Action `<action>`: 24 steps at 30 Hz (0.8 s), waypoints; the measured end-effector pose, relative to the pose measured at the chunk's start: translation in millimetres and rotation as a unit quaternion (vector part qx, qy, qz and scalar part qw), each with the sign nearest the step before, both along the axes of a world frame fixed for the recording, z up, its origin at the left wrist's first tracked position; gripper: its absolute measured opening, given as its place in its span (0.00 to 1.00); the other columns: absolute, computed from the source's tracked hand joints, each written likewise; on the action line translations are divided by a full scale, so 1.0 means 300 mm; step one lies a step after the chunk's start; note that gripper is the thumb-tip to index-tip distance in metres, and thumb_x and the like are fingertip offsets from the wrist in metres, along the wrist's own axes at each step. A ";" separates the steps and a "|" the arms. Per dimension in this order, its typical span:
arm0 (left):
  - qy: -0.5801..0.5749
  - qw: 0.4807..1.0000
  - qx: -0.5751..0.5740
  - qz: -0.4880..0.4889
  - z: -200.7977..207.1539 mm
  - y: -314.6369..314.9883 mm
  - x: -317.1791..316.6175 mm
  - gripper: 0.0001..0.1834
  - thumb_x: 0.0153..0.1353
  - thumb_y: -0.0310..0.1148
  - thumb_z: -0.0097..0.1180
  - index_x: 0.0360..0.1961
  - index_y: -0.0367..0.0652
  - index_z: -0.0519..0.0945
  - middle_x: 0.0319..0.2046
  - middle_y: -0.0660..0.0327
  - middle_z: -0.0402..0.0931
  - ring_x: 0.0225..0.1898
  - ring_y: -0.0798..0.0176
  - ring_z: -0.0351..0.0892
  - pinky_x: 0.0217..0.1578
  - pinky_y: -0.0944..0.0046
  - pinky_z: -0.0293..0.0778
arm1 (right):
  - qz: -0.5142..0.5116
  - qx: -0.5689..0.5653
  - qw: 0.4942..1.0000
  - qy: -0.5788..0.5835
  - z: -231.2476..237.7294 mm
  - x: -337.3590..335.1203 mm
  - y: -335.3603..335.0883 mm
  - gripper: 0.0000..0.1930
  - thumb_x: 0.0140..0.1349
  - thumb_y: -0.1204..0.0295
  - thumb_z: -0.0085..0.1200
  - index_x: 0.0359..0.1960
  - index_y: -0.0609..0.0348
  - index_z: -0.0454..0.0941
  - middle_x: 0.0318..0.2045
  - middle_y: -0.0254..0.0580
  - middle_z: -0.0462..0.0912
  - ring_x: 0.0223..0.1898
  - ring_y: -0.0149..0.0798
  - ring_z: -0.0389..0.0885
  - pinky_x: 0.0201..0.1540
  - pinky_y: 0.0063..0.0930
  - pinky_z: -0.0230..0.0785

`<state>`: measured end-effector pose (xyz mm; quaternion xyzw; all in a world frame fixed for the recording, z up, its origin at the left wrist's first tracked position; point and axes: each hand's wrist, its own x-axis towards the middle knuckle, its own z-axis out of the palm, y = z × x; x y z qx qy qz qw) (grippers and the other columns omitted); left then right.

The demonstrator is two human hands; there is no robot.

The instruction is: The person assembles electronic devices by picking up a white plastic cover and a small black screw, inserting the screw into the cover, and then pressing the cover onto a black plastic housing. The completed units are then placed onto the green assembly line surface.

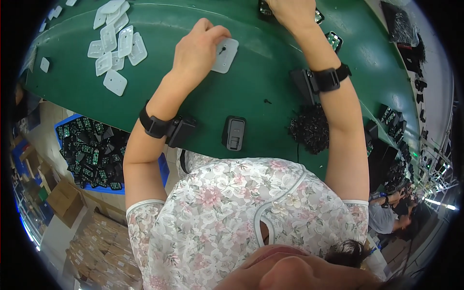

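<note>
My left hand (197, 50) is closed, its thumb and fingers curled over the upper left edge of a white plastic plate (227, 60) with rounded corners. A small black part lies on that plate close to the fingertips. My right hand (296, 13) is at the top edge of the picture, by black housings with circuit boards (266, 8); its fingertips are cut off, so its grip is hidden. Nearer my body, a black and grey rectangular device (235, 133) lies on the green table (203, 108). A tiny black piece (267, 101) lies beyond it.
Several loose white plates (115, 82) overlap at the left. A heap of small black parts (309, 129) sits beside my right forearm. Below the table's left edge stands a blue crate (163, 170) full of circuit-board units. More black units (391, 121) lie at the right edge.
</note>
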<state>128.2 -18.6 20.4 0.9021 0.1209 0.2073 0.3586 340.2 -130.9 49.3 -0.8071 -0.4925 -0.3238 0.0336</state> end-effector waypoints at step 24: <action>-0.127 0.984 -0.064 -0.104 -0.028 -0.091 -0.121 0.28 0.53 0.16 0.51 0.58 0.45 0.72 0.58 0.59 0.71 0.56 0.53 0.71 0.56 0.58 0.66 | 0.149 -0.041 0.907 0.391 0.113 -0.420 -0.282 0.19 0.53 0.75 0.60 0.50 0.55 0.77 0.46 0.42 0.79 0.47 0.45 0.77 0.49 0.33 0.72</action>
